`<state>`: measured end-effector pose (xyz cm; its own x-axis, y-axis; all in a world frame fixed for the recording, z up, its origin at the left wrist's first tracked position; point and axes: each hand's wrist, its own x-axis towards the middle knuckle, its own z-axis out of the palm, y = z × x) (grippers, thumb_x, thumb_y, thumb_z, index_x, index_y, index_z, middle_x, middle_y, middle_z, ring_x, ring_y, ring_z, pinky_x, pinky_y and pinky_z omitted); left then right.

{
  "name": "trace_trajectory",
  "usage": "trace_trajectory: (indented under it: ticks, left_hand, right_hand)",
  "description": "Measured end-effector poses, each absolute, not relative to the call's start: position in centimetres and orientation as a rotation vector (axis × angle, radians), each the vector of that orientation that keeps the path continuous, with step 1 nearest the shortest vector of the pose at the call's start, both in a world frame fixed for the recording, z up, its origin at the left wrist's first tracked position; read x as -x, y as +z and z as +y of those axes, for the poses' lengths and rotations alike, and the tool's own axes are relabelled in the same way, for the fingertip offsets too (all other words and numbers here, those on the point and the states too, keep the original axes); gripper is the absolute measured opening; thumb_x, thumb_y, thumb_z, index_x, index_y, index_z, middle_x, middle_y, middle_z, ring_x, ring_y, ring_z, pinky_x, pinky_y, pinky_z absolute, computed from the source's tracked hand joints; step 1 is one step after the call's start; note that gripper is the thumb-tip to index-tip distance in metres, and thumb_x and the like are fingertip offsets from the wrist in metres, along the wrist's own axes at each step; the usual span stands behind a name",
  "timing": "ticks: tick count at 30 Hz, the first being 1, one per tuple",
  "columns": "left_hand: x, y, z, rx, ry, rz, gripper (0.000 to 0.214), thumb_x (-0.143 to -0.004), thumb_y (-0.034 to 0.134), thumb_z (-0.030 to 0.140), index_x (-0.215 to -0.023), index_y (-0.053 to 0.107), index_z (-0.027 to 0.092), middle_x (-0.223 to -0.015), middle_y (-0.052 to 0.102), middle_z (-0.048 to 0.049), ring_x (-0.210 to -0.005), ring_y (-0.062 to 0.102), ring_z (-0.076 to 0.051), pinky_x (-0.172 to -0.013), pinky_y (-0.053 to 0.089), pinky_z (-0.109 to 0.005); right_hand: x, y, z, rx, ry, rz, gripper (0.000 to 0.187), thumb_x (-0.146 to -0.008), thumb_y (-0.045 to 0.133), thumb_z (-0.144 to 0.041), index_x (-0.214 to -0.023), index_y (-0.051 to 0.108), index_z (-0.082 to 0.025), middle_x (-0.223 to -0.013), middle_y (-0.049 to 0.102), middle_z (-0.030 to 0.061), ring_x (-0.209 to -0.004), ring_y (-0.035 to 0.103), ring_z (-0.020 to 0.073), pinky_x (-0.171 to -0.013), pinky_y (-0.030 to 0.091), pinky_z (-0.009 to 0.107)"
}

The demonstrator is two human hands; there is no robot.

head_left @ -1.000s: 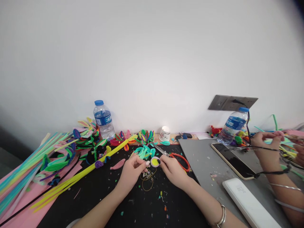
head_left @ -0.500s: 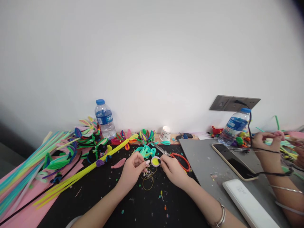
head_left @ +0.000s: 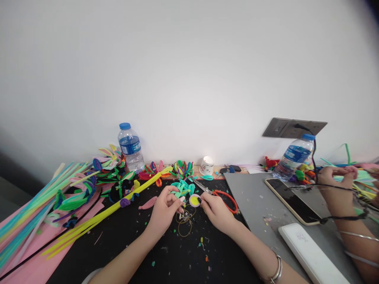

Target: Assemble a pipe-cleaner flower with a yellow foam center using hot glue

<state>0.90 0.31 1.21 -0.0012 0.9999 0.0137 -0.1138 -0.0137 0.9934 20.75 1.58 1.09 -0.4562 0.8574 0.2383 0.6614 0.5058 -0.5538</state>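
Both my hands meet over the black table top [head_left: 124, 244]. My left hand [head_left: 164, 211] and my right hand [head_left: 216, 211] pinch a small round piece [head_left: 194, 200], yellow in the middle with a pale lilac rim, from either side. Just beyond it lie turquoise pipe-cleaner petals [head_left: 180, 188]. Thin wire loops [head_left: 185, 225] lie on the table under the hands. Scissors with orange handles [head_left: 225, 197] rest right behind my right hand.
Long pipe cleaners [head_left: 35, 209] and finished flowers [head_left: 182, 169] fill the left and back. Two water bottles [head_left: 130, 146] [head_left: 291, 157], a small white cup [head_left: 206, 165], a phone [head_left: 291, 199] and a white bar [head_left: 310, 252] on a grey mat. Another person's hand [head_left: 337, 177] works at the right.
The view has drifted slightly; my hands hold the same round piece in nearly the same spot. The other person's hand has shifted a little to the right.
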Motion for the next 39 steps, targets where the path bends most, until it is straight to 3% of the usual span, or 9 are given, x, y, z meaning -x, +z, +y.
trace_trajectory:
  ticks: [9, 17, 24, 30, 39]
  left_hand:
    - [-0.7, 0.8, 0.5, -0.965, 1.310, 1.039, 0.029, -0.076, 0.065, 0.039, -0.092, 0.049, 0.021, -0.055, 0.053, 0.0086, -0.049, 0.055, -0.012, -0.052, 0.045, -0.024]
    - [-0.8, 0.7, 0.3, -0.832, 1.298, 0.926, 0.026, -0.081, 0.063, 0.042, -0.091, 0.054, 0.020, -0.047, 0.031, 0.0127, -0.044, 0.040, -0.008, -0.050, 0.038, -0.019]
    - [-0.4, 0.1, 0.5, -0.779, 1.281, 0.829, 0.024, -0.077, 0.069, 0.031, -0.093, 0.056, 0.020, -0.060, 0.043, 0.0085, -0.052, 0.044, -0.007, -0.052, 0.039, -0.020]
    - [-0.5, -0.1, 0.7, -0.773, 1.296, 0.797, 0.019, -0.078, 0.069, 0.026, -0.090, 0.056, 0.019, -0.058, 0.037, 0.0094, -0.050, 0.035, -0.005, -0.051, 0.036, -0.018]
    - [-0.5, 0.1, 0.6, -0.720, 1.312, 0.789, 0.022, -0.075, 0.074, 0.025, -0.090, 0.059, 0.019, -0.065, 0.037, 0.0069, -0.057, 0.036, -0.007, -0.054, 0.037, -0.019]
  right_hand:
    - [-20.7, 1.3, 1.5, 1.259, 0.544, -2.265, 0.020, -0.094, 0.038, -0.021, -0.075, 0.044, -0.021, -0.065, 0.047, -0.0024, -0.058, 0.046, 0.0130, -0.056, 0.031, 0.022]
    - [-20.7, 1.2, 1.5, 1.250, 0.542, -2.255, 0.019, -0.094, 0.039, -0.021, -0.076, 0.045, -0.020, -0.066, 0.048, -0.0019, -0.059, 0.045, 0.0131, -0.057, 0.032, 0.023]
    - [-20.8, 1.2, 1.4, 1.261, 0.549, -2.266, 0.021, -0.095, 0.037, -0.022, -0.076, 0.045, -0.020, -0.066, 0.048, -0.0022, -0.059, 0.046, 0.0133, -0.057, 0.032, 0.022]
    - [-20.8, 1.2, 1.6, 1.262, 0.537, -2.267, 0.019, -0.094, 0.039, -0.021, -0.075, 0.044, -0.021, -0.066, 0.047, -0.0026, -0.059, 0.045, 0.0130, -0.057, 0.031, 0.023]
    - [-20.8, 1.2, 1.6, 1.269, 0.547, -2.278, 0.019, -0.095, 0.037, -0.022, -0.077, 0.043, -0.021, -0.068, 0.048, -0.0021, -0.060, 0.047, 0.0132, -0.058, 0.032, 0.023]
